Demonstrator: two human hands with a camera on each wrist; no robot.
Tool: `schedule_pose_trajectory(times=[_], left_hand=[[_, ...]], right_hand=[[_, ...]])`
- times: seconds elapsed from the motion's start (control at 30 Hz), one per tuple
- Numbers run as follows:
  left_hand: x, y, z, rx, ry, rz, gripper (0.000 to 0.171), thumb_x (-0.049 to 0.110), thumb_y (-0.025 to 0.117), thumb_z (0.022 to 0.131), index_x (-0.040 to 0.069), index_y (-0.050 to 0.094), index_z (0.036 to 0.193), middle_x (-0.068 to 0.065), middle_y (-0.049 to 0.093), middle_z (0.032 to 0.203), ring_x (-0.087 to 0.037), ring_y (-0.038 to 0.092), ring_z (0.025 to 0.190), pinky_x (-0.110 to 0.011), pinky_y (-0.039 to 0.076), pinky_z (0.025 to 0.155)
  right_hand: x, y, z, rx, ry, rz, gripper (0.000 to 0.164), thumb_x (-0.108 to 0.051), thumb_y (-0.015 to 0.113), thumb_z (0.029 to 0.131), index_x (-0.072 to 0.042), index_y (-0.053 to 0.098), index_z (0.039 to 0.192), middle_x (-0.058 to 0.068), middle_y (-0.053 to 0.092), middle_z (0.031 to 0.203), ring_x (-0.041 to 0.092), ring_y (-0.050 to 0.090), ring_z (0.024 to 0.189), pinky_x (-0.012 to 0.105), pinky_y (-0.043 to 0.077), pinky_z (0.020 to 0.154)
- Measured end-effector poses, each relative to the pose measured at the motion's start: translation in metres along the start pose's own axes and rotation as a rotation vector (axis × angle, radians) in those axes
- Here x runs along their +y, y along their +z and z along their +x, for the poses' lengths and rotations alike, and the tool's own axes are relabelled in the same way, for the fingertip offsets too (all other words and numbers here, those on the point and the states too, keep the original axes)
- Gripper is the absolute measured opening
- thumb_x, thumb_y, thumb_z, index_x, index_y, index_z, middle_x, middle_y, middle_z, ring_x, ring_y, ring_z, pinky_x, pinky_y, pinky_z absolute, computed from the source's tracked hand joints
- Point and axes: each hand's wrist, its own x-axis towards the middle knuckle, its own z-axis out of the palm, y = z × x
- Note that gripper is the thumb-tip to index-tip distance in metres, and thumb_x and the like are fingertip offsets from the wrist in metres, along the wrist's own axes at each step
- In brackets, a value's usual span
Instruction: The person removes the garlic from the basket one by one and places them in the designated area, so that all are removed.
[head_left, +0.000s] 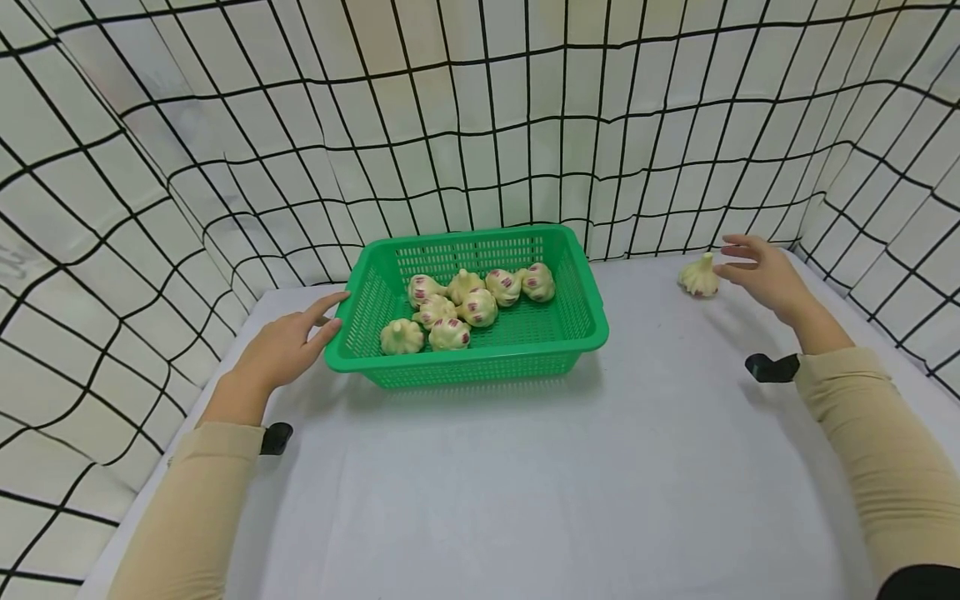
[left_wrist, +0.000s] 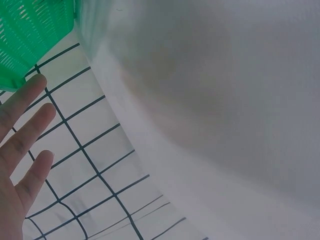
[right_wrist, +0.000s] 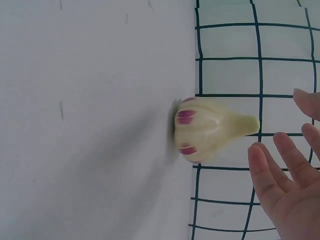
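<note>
A green plastic basket (head_left: 480, 360) stands at the back middle of the table in the head view, with several garlic bulbs (head_left: 478, 307) inside, white with purple marks. My left hand (head_left: 281, 346) is at the basket's left end, fingers straight and touching or nearly touching its rim; the left wrist view shows those fingers (left_wrist: 25, 130) spread below the basket (left_wrist: 37, 37). At the back right a single garlic bulb (head_left: 699, 276) sits upright on the table. Beside it is my right hand (head_left: 768, 279), its fingers extended and apart, holding nothing. In the right wrist view this bulb (right_wrist: 205, 129) shows purple patches.
A white cloth-like surface covers the table (head_left: 510, 483). White walls with a black grid net (head_left: 487, 133) rise behind it and along both sides. Dark wrist-camera pieces (head_left: 771, 367) stick out near both sleeves.
</note>
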Motion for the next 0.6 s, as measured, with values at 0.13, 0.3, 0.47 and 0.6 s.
schedule_pose_trajectory(times=[0.13,0.3,0.47,0.6], left_hand=[[0.001,0.0,0.0,-0.004,0.005,-0.001,0.061,0.051,0.031,0.111,0.017,0.029,0.161,-0.029,0.062,0.132,-0.053,0.058,0.116,-0.069,0.047,0.09],[0.001,-0.001,0.002,0.0,0.016,-0.004,0.06,0.05,0.03,0.111,0.017,0.028,0.161,-0.029,0.061,0.135,-0.054,0.056,0.119,-0.069,0.046,0.092],[0.0,-0.001,0.002,-0.008,0.006,-0.003,0.061,0.051,0.03,0.111,0.017,0.028,0.162,-0.029,0.06,0.135,-0.054,0.057,0.119,-0.069,0.046,0.093],[0.0,0.0,0.001,-0.015,-0.003,-0.002,0.062,0.051,0.03,0.111,0.018,0.027,0.162,-0.029,0.06,0.136,-0.054,0.056,0.12,-0.069,0.045,0.094]], right_hand=[[-0.014,0.003,-0.002,0.007,-0.026,0.001,0.072,-0.025,0.058,0.106,-0.001,0.02,0.162,0.03,0.031,0.16,0.051,0.034,0.143,0.068,0.032,0.11],[-0.03,0.008,-0.001,0.018,-0.066,0.002,0.069,-0.027,0.059,0.106,-0.002,0.025,0.161,0.029,0.037,0.157,0.048,0.038,0.142,0.066,0.034,0.11],[-0.044,0.016,0.001,0.014,-0.112,0.007,0.066,-0.027,0.061,0.105,-0.004,0.03,0.16,0.026,0.041,0.155,0.045,0.043,0.14,0.06,0.039,0.108],[-0.054,0.024,0.002,0.006,-0.15,0.027,0.064,-0.025,0.061,0.105,-0.005,0.033,0.159,0.024,0.044,0.154,0.042,0.045,0.139,0.057,0.04,0.108]])
